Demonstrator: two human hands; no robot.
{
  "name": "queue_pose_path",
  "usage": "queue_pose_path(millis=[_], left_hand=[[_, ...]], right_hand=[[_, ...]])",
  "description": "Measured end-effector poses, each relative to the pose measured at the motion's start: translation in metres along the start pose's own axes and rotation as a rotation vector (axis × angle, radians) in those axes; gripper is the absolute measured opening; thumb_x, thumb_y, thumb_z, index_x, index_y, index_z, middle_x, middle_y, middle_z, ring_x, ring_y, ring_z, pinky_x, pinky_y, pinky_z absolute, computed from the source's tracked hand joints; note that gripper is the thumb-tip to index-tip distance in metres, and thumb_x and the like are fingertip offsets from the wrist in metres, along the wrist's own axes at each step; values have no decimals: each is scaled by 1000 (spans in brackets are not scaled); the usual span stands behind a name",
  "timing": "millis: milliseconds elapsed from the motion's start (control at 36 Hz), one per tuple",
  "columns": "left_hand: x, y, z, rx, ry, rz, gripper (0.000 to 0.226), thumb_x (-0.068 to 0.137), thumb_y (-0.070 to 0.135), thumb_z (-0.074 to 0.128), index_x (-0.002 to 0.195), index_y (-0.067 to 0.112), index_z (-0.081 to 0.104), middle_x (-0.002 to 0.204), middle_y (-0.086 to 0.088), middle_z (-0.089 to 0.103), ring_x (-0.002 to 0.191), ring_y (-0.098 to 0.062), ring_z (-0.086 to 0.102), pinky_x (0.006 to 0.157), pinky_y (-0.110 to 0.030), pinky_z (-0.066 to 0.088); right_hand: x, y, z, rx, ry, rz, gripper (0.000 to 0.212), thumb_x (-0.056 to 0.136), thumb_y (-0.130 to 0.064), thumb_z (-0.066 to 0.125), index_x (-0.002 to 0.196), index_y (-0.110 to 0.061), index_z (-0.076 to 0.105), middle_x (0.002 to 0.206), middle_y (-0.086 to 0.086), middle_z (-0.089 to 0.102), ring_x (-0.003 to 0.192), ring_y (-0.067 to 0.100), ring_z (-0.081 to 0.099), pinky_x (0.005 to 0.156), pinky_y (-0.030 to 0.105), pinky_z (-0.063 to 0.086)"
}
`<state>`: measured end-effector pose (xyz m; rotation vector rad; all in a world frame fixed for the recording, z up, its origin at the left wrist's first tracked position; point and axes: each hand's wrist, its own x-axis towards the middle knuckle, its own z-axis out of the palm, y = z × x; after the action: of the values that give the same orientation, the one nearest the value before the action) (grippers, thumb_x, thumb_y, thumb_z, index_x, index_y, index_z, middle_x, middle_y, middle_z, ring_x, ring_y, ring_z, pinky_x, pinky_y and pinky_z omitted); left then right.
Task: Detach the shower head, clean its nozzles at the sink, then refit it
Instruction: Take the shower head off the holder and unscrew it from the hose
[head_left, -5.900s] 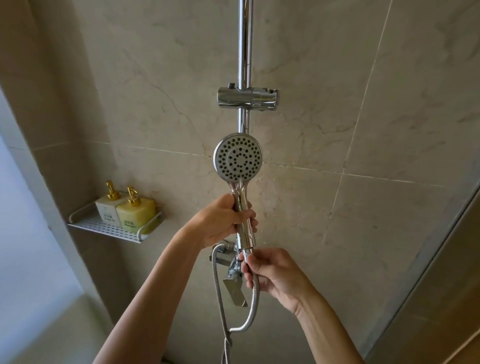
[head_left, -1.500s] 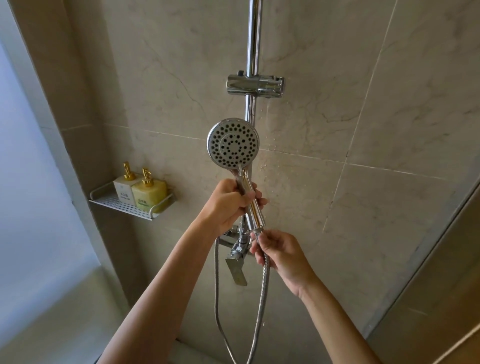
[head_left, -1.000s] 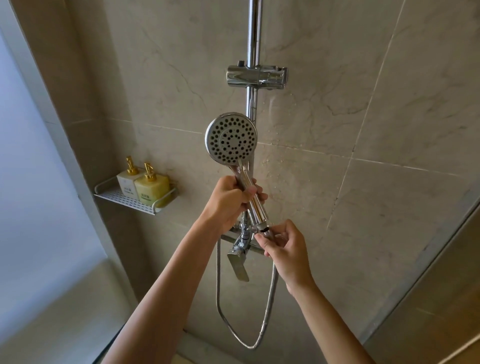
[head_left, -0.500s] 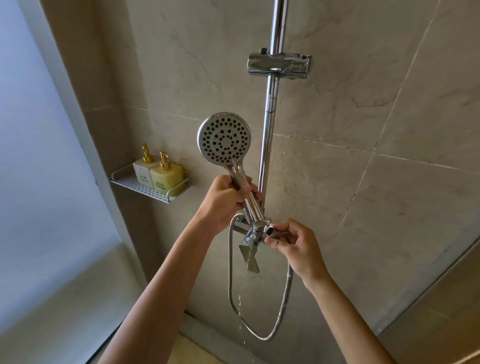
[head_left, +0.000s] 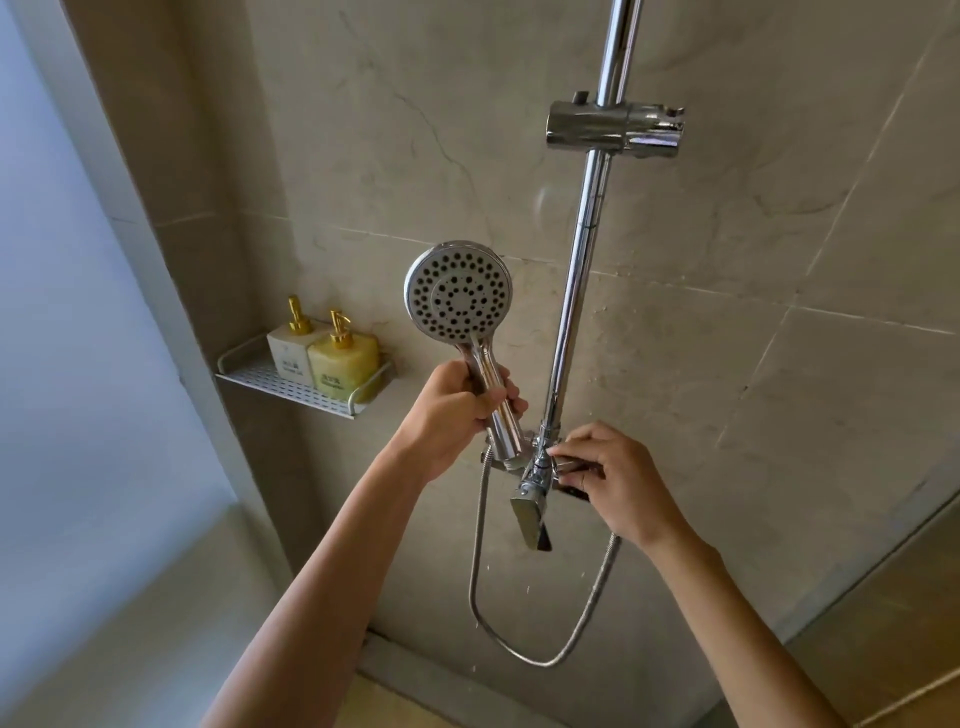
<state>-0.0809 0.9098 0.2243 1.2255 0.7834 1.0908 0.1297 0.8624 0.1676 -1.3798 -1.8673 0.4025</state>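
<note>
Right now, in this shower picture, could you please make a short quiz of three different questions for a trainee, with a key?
1. True or false: the shower head sits in the holder on the rail.
2. Which hand grips the shower head's handle? A) left hand B) right hand C) both
3. Fill in: the two pump bottles stand on a white ___ on the wall.

Key:
1. False: it is held off the rail, and the holder is bare.
2. A: the right hand is at the mixer tap, holding the end of the hose.
3. shelf
</note>
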Motion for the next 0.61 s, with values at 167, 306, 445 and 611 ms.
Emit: queue_pose_path(millis=[167,306,445,611], left_hand=[[8,3,-12,-5,-65,-13,22,92,-20,44,102,-3,55,88,-14,62,86,-30,68,85,-43,56],[16,7,-17,13,-147,-28,22,93,-17,45,108,-4,54,93,-17,62,90,-31,68,83,-40,58],[23,9,-14,21,-212,-36,20,93,-15,45,105,-3,55,93,-17,63,92,-33,68,86,-45,56],[25,16,-7,47,-258,-33,19,94,-15,44,105,-3,55,87,-12,67,89,-32,69,96,-57,53]], right_hand=[[7,-9,0,2,13,36,34,83,9,72,114,-2,73,102,2,62,90,-3,65,81,4,48],[11,-19,-12,19,88,71,33,87,-3,72,118,-14,72,103,-4,65,97,-1,62,87,8,47],[9,-30,-25,229,197,160,30,91,-2,66,104,-29,66,90,-6,65,76,12,66,74,26,54],[15,-43,-51,483,282,203,19,91,-8,68,110,-10,66,84,8,71,74,15,69,72,24,56]])
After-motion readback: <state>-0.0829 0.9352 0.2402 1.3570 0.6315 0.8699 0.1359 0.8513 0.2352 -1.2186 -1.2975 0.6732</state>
